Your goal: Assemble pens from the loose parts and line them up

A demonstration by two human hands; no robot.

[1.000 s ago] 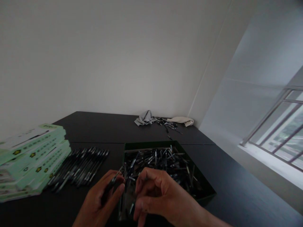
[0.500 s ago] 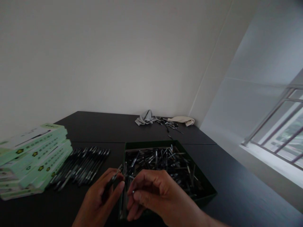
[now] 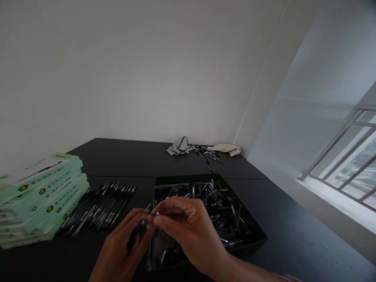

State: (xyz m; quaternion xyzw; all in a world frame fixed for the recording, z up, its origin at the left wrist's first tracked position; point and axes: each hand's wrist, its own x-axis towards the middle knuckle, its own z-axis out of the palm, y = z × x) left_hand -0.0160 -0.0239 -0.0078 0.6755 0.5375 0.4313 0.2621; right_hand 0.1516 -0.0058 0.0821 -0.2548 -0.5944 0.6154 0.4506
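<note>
My left hand (image 3: 123,239) is closed round a dark pen (image 3: 143,222), whose upper end points up past the fingertips. Against that pen, my right hand (image 3: 188,229) pinches a tiny part with a shiny tip (image 3: 158,213), too small to name. The fingertips of both hands meet over the left edge of a dark green box (image 3: 252,217). Inside the box lie many loose pen parts (image 3: 213,192), black and clear, in a jumble. My right hand and wrist hide part of them.
Left of the box, a row of black pens (image 3: 101,205) lies on the dark table (image 3: 126,156). Beyond it stand stacked light green cartons (image 3: 44,199). At the back are a grey cloth (image 3: 179,146), a beige cloth (image 3: 226,149) and scattered pen parts (image 3: 207,152). A railing (image 3: 331,152) is at right.
My right hand has moved up and left, bringing the tiny part from over the box to the pen in my left hand. The left hand has barely moved.
</note>
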